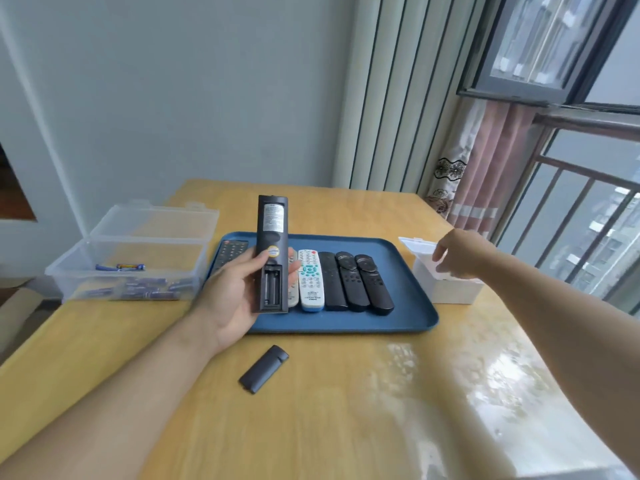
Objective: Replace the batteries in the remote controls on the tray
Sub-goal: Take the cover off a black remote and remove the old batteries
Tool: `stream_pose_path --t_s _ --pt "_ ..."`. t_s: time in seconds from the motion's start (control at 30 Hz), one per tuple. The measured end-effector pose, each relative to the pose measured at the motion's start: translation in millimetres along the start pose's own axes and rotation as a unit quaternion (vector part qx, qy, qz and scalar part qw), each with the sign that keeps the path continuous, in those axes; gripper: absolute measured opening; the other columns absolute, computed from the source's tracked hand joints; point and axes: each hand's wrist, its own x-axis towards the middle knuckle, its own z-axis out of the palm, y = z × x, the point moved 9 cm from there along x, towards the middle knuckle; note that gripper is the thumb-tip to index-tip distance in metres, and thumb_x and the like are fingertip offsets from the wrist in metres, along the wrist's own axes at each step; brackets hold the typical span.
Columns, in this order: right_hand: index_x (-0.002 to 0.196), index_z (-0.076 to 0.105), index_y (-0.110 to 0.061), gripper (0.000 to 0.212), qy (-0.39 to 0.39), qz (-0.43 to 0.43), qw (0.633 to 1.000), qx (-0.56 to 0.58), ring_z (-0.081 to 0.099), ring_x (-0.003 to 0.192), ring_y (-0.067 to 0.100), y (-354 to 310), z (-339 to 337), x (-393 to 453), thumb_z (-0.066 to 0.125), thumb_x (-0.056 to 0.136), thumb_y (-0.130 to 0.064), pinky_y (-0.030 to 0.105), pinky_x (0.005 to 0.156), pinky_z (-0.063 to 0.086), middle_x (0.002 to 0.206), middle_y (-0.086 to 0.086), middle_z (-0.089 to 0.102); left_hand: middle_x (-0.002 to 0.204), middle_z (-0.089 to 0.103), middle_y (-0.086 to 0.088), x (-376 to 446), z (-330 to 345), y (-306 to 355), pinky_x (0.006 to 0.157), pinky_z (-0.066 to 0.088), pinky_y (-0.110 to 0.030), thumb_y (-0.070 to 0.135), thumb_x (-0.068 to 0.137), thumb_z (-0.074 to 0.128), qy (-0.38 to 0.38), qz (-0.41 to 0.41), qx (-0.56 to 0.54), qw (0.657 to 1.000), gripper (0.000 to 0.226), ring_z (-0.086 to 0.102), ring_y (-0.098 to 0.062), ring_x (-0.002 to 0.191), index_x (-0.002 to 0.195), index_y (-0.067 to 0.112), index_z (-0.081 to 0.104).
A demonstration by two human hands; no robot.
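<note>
Remote (271,252), long and black, stands nearly upright in the left hand (231,295) above the near left part of the tray (408,308), back side toward the camera, its battery bay open and apparently without cells. Thumb and fingers wrap its lower half from both sides. Its cover (264,369) lies on the table (346,410) just in front of the tray. On the tray lie a dark remote at the left (231,253), a white remote (310,280) and three black remotes (356,281) side by side. The right hand (459,252) reaches over a white box (446,289) right of the tray, fingers curled downward at its open top; whether they pinch anything I cannot tell. A clear bin (138,251) holding batteries (138,289) stands left of the tray.
</note>
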Motion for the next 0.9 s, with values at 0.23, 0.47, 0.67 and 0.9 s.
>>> stream_pose_path --t_s 0.23,0.47,0.67,0.9 --pt "0.105 0.069 -0.038 0.017 0.182 -0.244 0.931 0.204 0.065 0.081 0.004 -137.4 -60.1 -80.6 0.065 0.091 -0.045 0.032 0.069 0.057 0.092 -0.023 0.067 0.114 0.073 -0.020 3.9 -15.8 1.9 0.074 0.064 -0.033 0.017 0.105 0.046 0.055 -0.021 -0.023 0.998 0.036 0.074 -0.024 0.102 0.136 0.003 0.056" --pt "0.112 0.074 -0.021 0.032 0.267 -0.495 0.810 0.165 0.061 0.104 0.017 -250.1 -14.5 -154.5 0.074 0.083 -0.036 0.028 0.083 0.051 0.118 -0.007 0.069 0.087 0.074 -0.012 3.8 -36.2 9.3 0.053 0.058 -0.025 0.019 0.103 0.055 0.120 -0.007 0.004 0.993 0.025 0.072 -0.018 0.066 0.116 0.001 0.066" --pt "0.104 0.078 -0.012 0.021 0.375 -0.462 0.756 0.273 0.072 0.094 0.018 -242.6 -19.0 -158.6 0.076 0.085 -0.022 0.037 0.074 0.058 0.104 -0.002 0.077 0.092 0.073 -0.012 4.5 -31.7 13.4 0.062 0.060 -0.028 0.031 0.104 0.053 0.094 -0.005 0.049 0.994 0.039 0.070 -0.021 0.072 0.114 -0.003 0.069" --pt "0.098 0.081 -0.017 0.023 0.344 -0.391 0.771 0.366 0.073 0.085 0.008 -225.7 -16.7 -149.1 0.081 0.075 -0.015 0.029 0.073 0.058 0.098 -0.006 0.078 0.044 0.052 0.000 -5.4 -52.4 60.6 0.053 0.054 -0.037 0.035 0.103 0.051 0.233 0.167 0.292 0.913 0.029 0.059 -0.024 0.038 0.097 0.011 0.066"
